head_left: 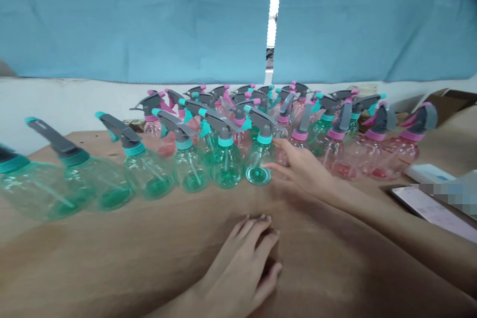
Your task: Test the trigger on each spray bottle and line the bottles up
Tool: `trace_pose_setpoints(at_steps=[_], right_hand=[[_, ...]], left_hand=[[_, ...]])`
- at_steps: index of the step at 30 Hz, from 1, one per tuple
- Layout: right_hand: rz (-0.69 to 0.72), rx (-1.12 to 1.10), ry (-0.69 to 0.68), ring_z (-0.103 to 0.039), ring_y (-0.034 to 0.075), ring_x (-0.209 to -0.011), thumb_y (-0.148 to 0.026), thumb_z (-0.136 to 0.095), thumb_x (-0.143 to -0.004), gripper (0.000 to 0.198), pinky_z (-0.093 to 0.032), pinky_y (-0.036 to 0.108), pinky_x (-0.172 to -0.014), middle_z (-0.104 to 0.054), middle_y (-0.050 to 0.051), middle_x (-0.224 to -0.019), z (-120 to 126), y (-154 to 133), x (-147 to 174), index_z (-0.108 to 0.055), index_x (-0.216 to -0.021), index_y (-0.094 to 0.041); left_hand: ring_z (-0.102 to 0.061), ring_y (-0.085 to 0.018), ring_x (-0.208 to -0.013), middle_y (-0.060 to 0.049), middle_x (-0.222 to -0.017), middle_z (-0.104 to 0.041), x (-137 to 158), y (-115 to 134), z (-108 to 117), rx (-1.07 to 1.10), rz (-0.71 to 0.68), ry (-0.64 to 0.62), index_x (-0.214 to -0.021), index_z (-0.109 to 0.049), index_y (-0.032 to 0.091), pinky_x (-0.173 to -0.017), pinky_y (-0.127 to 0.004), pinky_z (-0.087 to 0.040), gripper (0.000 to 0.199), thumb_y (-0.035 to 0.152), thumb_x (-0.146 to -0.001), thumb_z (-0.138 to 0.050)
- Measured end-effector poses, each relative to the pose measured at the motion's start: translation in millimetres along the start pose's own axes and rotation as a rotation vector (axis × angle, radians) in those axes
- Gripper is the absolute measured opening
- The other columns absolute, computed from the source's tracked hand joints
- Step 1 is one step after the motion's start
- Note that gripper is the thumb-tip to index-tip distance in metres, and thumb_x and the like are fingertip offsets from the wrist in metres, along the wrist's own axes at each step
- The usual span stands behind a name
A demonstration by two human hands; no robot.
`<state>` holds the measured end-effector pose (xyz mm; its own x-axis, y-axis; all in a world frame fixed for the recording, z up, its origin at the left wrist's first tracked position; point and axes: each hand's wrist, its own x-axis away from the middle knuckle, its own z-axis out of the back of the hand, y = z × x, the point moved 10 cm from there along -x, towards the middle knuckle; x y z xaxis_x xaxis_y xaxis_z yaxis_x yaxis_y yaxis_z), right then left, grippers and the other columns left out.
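Observation:
My right hand (pixel 301 166) reaches to the right side of a green spray bottle (pixel 258 164) with a turquoise collar and grey trigger head. Its thumb and index finger are apart, the thumb tip overlapping the bottle's side; whether they press on it is hard to see. My left hand (pixel 242 261) rests palm down on the wooden table, fingers loosely spread, holding nothing. Left of that bottle, other green spray bottles (pixel 227 166) stand in a front row. Pink spray bottles (pixel 395 156) stand to the right, beyond my right hand.
More pink and green spray bottles crowd behind the front row. A phone (pixel 436 208) lies at the right, near a pale box (pixel 428 173). An open cardboard box (pixel 452 104) sits at the far right. A blue cloth (pixel 149 20) hangs at the back.

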<state>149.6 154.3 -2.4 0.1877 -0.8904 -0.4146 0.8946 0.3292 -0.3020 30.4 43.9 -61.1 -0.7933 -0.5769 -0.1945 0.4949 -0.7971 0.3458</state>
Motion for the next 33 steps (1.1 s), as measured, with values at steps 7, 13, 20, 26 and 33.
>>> trace_pose_setpoints(at_steps=[7,13,20,26,33], right_hand=[[-0.048,-0.036,-0.034,-0.066,0.03,-0.08,-0.042,-0.046,-0.092,0.056,-0.049,0.041,-0.069,-0.069,0.014,-0.095,-2.9,-1.9,4.8,-0.035,-0.137,-0.01],[-0.084,-0.099,0.012,-0.059,0.02,-0.057,-0.041,-0.049,-0.09,0.049,-0.045,0.032,-0.057,-0.058,-0.002,-0.06,16.9,4.0,25.2,-0.045,-0.131,-0.016],[-0.196,-0.107,0.261,-0.053,0.015,-0.051,-0.039,-0.056,-0.086,0.021,-0.041,0.029,-0.053,-0.063,0.0,-0.065,69.7,51.6,50.9,-0.062,-0.095,-0.021],[-0.232,-0.063,0.243,-0.065,0.022,-0.071,-0.052,-0.057,-0.082,0.046,-0.05,0.04,-0.069,-0.067,0.012,-0.116,64.8,68.6,34.8,-0.056,-0.113,-0.017],[-0.259,-0.102,0.216,-0.059,0.036,-0.108,-0.063,-0.055,-0.077,0.07,-0.048,0.045,-0.079,-0.062,0.019,-0.122,44.9,63.6,5.9,-0.05,-0.122,-0.01]], left_hand=[[-0.049,-0.029,-0.12,-0.011,-0.129,-0.055,-0.3,0.0,1.1,0.003,-0.011,0.015,-0.122,-0.053,0.016,-0.103,-0.049,-0.039,0.037,0.019,-0.085,-0.06],[-0.051,-0.029,-0.119,-0.011,-0.127,-0.056,-1.1,0.1,1.9,-0.013,-0.011,0.02,-0.121,-0.054,0.017,-0.101,-0.049,-0.041,0.035,0.018,-0.086,-0.058],[-0.055,-0.027,-0.114,-0.009,-0.12,-0.06,-2.1,-0.3,5.9,-0.038,-0.04,0.073,-0.117,-0.054,0.018,-0.106,-0.055,-0.032,0.031,0.014,-0.087,-0.055],[-0.058,-0.023,-0.109,-0.007,-0.114,-0.061,-6.0,1.1,13.2,-0.045,-0.068,0.142,-0.115,-0.052,0.021,-0.107,-0.054,-0.031,0.029,0.011,-0.088,-0.049],[-0.057,-0.022,-0.11,-0.005,-0.112,-0.062,-5.2,-0.3,19.1,-0.065,-0.064,0.202,-0.114,-0.052,0.022,-0.106,-0.05,-0.034,0.028,0.011,-0.09,-0.046]])
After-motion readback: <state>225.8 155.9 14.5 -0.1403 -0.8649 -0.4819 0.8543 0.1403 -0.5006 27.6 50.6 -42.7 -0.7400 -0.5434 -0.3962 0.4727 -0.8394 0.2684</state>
